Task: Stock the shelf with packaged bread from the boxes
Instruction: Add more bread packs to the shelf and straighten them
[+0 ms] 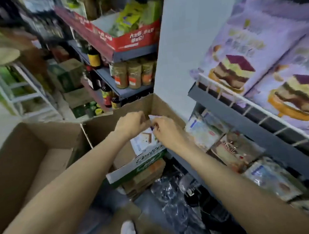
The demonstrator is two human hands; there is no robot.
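Observation:
Both my hands reach into an open cardboard box [100, 125] in the middle of the head view. My left hand [132, 123] and my right hand [166, 128] pinch the top edge of a white bread package [144, 142] that stands in the box. To the right, the lower grey shelf [256, 134] holds several bread packages [205, 131] leaning in a row. The upper shelf carries large purple cake-bread bags [250, 44].
An empty open cardboard box [36, 153] sits at the left. A white-and-green carton [137, 168] lies under the middle box, with crumpled clear plastic [173, 197] on the floor. Shelves of bottles and jars [135, 74] stand behind, a white stool [12, 75] at far left.

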